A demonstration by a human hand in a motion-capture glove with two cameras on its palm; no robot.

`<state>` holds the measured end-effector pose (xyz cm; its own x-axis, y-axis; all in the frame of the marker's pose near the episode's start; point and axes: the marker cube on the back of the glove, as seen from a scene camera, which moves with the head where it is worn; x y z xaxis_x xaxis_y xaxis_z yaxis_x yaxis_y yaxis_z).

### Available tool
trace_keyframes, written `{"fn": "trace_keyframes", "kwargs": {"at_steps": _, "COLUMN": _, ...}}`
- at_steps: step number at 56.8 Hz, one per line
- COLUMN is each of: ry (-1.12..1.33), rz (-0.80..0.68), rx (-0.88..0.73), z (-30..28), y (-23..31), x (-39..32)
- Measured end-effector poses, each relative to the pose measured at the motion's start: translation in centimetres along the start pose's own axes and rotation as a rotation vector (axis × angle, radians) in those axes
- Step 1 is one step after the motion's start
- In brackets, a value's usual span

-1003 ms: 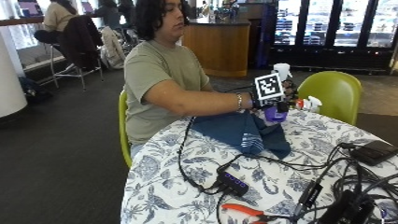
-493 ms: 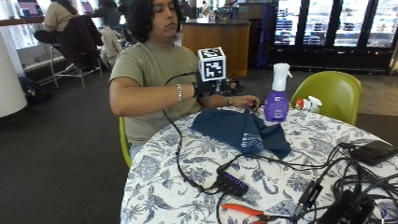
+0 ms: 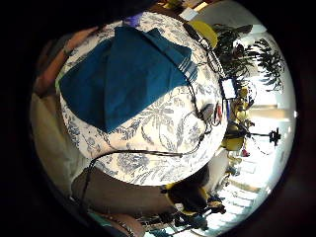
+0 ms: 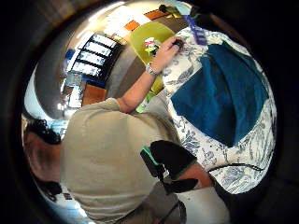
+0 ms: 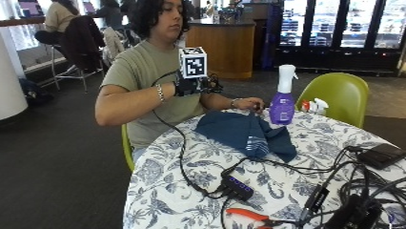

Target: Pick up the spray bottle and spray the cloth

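Note:
The purple spray bottle [image 5: 282, 98] with a white trigger head stands upright on the far side of the round table [image 5: 190, 167], untouched. Just in front of it lies the dark blue cloth [image 5: 244, 134], bunched, with a striped corner. My gloved right hand [image 5: 198, 86] is raised at chest height, well left of the bottle and above the table's edge, and holds nothing. The bare left hand [image 5: 248, 103] rests at the cloth's far edge beside the bottle. Both palm views look down on the cloth [image 3: 123, 74] [image 4: 224, 102] from some distance.
A green chair [image 5: 339, 93] stands behind the table. Two small bottles [image 5: 314, 105] sit right of the spray bottle. Black cables, a small black hub [image 5: 238, 187], orange-handled pliers [image 5: 250, 215] and a black device [image 5: 380, 155] lie on the near and right parts.
My gloved hand was at the spray bottle a second ago. It has let go, lifted and drawn back left toward the chest. The bottle stays standing on the table.

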<state>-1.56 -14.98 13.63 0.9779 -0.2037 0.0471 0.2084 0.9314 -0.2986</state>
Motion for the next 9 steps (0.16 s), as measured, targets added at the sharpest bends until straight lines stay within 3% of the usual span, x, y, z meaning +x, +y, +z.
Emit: {"fn": "trace_keyframes", "kwargs": {"at_steps": 9, "ry": -0.047, "rz": -0.004, "rx": 0.017, "z": 0.10, "y": 0.49, "x": -0.40}}
